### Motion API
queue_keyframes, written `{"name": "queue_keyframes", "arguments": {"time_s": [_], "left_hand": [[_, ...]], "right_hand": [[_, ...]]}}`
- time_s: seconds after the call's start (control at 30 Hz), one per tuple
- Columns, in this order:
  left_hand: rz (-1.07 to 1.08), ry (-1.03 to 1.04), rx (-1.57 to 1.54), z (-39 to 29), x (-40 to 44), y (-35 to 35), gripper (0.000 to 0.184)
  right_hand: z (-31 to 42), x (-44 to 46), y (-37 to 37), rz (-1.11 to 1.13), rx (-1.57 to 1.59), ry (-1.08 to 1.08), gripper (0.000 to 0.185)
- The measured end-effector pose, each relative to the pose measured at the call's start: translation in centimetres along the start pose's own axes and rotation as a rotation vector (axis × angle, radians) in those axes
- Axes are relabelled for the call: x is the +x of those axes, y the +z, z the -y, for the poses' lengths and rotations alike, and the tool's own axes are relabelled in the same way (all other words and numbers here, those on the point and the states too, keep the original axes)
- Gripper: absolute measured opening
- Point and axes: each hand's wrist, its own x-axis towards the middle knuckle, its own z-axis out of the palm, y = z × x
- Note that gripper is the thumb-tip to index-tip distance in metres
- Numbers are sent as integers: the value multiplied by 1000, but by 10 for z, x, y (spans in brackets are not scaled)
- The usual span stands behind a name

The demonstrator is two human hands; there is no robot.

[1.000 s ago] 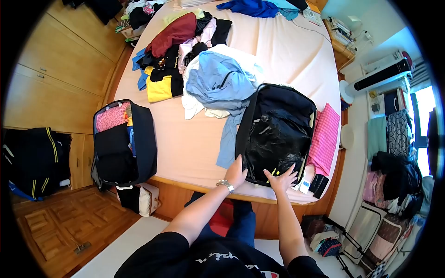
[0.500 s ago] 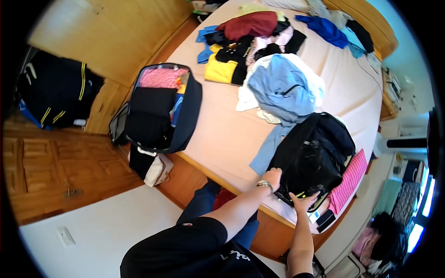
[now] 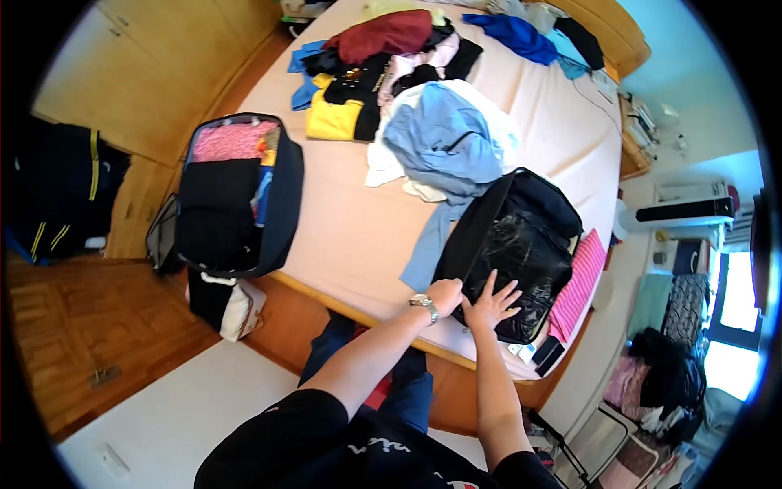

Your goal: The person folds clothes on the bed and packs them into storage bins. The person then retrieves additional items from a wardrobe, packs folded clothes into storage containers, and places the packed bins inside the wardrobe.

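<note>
left: dark open case point(image 3: 289, 204), packed, at the bed's point(image 3: 342, 212) edge. blue garment point(image 3: 448, 138) crumpled mid-bed, sleeve beside black suitcase point(image 3: 466, 244). left hand point(image 3: 445, 296) at suitcase's near-left corner, fingers curled together; cannot tell what they pinch. right hand point(image 3: 492, 306) over the near part of glossy black bag point(image 3: 533, 248), fingers spread. bag lies inside open suitcase, on bed. pink striped cloth point(image 3: 580, 285) just right.

open sheet mid-bed, blue garment point(image 3: 426, 248) beside black case point(image 3: 467, 232), pillow point(image 3: 577, 287) opposite
</note>
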Motion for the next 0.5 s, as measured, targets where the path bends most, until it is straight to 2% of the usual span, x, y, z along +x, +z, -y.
{"name": "queue_keyframes", "arguments": {"time_s": [0.07,0.17,0.23,0.3,0.37,0.4,0.43,0.47,0.5], "left_hand": [[46,8,-19,-10,-1,-2,20],[14,13,-69,-10,-7,16,19],[-49,8,-154,-6,-14,-2,19],[27,56,-152,0,-34,-34,22],[38,53,-148,25,-71,-57,27],[-44,91,-182,54,-96,-59,23],[-29,0,-184,86,-124,-62,24],[-33,-120,-172,115,-157,-63,24],[5,-232,-116,134,-193,-78,24]], "right_hand": [[1,11,11,114,-24,71,117],[3,35,47,152,-126,164,114],[29,29,-7,254,-112,141,111],[36,13,-41,127,25,4,98],[30,22,-13,-258,211,9,83],[52,27,-34,-502,247,-99,67],[74,40,-57,-605,317,-322,58],[99,58,-70,-551,359,-472,52],[111,94,-54,-418,397,-623,55]]}}
